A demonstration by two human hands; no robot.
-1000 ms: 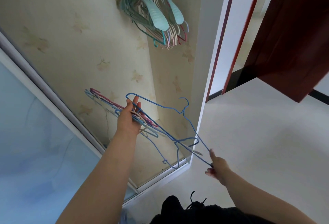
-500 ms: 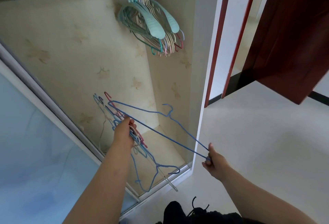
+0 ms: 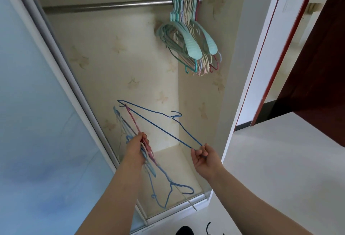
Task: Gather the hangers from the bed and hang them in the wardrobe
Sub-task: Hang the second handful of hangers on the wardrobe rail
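While standing before the open wardrobe (image 3: 203,104), holding wire hangers in both hands. Left hand (image 3: 135,148) curled round a bundle of thin hangers (image 3: 149,162), blue, pink and pale, fanning up past the knuckles and down toward the wardrobe floor. Right hand (image 3: 203,157) pinching one corner of a single blue wire hanger (image 3: 160,128) between thumb and fingertips; that hanger stretched out flat between the hands, its far corner up by the tops of the bundle, its hook pointing into the wardrobe. Up on the metal rail (image 3: 104,6), at its right end, a tight cluster of hung hangers (image 3: 188,42): mint plastic ones in front, cream, pink and red behind. Pale blue sliding door (image 3: 33,104) on the left. Dark red room door (image 3: 317,66) standing open on the right, above a pale floor (image 3: 280,160).
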